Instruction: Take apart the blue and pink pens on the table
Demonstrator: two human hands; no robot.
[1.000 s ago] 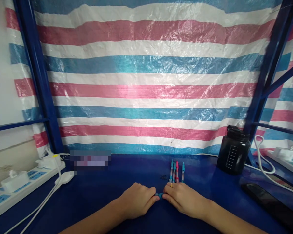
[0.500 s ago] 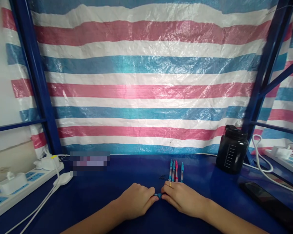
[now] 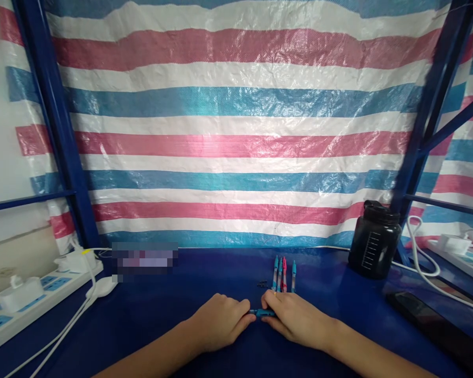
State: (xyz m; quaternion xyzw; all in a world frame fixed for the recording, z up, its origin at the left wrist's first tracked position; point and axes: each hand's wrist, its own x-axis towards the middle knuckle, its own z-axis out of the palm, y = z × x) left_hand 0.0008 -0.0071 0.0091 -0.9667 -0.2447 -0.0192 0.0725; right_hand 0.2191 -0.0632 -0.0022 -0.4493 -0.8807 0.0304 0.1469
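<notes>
Between my hands lies a short blue pen [image 3: 262, 312], low on the blue tabletop [image 3: 220, 273]. My left hand [image 3: 218, 323] pinches its left end with the fingertips. My right hand [image 3: 294, 320], with a ring on one finger, holds its right side. Just beyond my right fingers, several pens [image 3: 280, 274] in blue and red lie side by side, tips pointing away from me. Some tiny black parts [image 3: 262, 283] sit to their left.
A black measuring bottle [image 3: 374, 241] stands at the back right, and a dark phone [image 3: 433, 325] lies at the right edge. A white power strip [image 3: 23, 294] with cables sits on the left. A striped tarp [image 3: 236, 157] hangs behind, between blue uprights.
More of the blue pen now shows between my hands, reaching further right across my right fingers. The view has tilted slightly.
</notes>
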